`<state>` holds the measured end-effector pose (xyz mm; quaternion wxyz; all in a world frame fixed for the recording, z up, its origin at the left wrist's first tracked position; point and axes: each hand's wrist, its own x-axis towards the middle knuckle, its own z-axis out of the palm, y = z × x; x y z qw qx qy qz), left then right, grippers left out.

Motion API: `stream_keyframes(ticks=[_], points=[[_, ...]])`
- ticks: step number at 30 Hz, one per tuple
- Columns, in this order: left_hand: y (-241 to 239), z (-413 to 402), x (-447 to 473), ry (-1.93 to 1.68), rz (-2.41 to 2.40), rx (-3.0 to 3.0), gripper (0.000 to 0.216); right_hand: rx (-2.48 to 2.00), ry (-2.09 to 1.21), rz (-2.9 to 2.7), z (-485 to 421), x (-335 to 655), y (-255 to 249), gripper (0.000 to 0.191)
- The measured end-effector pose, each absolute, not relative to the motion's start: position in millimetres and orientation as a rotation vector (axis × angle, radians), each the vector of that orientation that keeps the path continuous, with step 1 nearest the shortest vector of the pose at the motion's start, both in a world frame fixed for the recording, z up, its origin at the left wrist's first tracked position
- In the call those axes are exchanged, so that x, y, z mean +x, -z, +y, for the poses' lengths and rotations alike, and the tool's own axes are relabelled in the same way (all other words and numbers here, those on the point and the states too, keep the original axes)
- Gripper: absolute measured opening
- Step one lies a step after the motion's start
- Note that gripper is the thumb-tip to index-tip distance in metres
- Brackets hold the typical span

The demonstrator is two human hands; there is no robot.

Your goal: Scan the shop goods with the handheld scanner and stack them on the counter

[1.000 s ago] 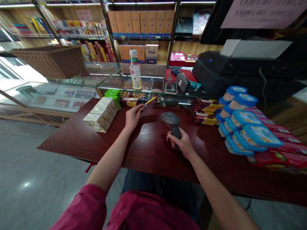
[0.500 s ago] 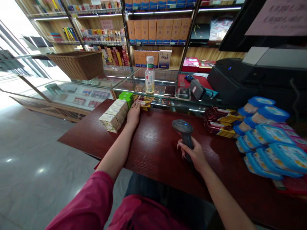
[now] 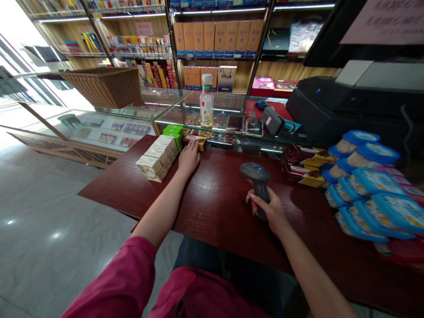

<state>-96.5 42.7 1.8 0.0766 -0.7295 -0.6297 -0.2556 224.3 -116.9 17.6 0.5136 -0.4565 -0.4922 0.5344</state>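
My left hand [image 3: 188, 160] lies stretched out on the dark red wooden table [image 3: 215, 207], fingers apart. Its fingertips touch a low stack of dark and yellow packs [image 3: 196, 139] at the foot of the glass counter. A row of white cartons [image 3: 158, 157] stands just left of this hand. My right hand [image 3: 270, 211] is closed round the handle of a grey barcode scanner [image 3: 255, 173], which stands upright on the table with a blue light on its head.
Green boxes [image 3: 174, 130] sit behind the cartons. A bottle [image 3: 206, 101] and a card reader [image 3: 273, 121] stand on the glass counter [image 3: 159, 115]; a wicker basket [image 3: 102, 86] is further left. Dark red packets [image 3: 304, 165], blue-lidded tubs [image 3: 367, 179] and a black till [image 3: 331, 106] fill the right.
My left hand carried a dark and yellow pack to the stack by the counter, let it go and now rests flat there. The view swung left. The scanner stays gripped.
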Motion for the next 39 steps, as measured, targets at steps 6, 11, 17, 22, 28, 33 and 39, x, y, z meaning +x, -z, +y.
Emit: stream_keyframes(ticks=[6,11,17,22,28,33,39], points=[[-17.6,26.8,-67.6,0.774,-1.745,-2.278,0.060,-1.079,-1.157,-0.984,-114.0,239.4,-22.6,0.053],[-31.2,12.5,28.3,0.726,-1.246,-2.696,0.057,-1.121,-0.982,-0.762,-117.0,280.9,-15.8,0.058],[-35.6,10.5,166.9,0.704,-0.970,-2.957,0.060,-1.100,-0.867,-0.678,-130.8,307.0,-4.9,0.056],[-23.2,16.0,207.5,0.763,-1.040,-3.089,0.053,-1.093,-0.848,-0.673,-129.2,306.5,-3.4,0.051],[-22.2,10.7,154.7,1.342,-1.337,-3.038,0.039,-0.995,-0.951,-0.773,-138.6,303.5,-10.9,0.054],[-14.0,0.2,87.2,2.081,-2.078,-2.876,0.025,-0.925,-1.317,-0.987,-150.6,295.1,-20.1,0.052],[-2.8,-8.5,59.0,2.680,-2.345,-2.621,0.030,-0.969,-1.400,-1.120,-154.1,290.5,-18.8,0.049]])
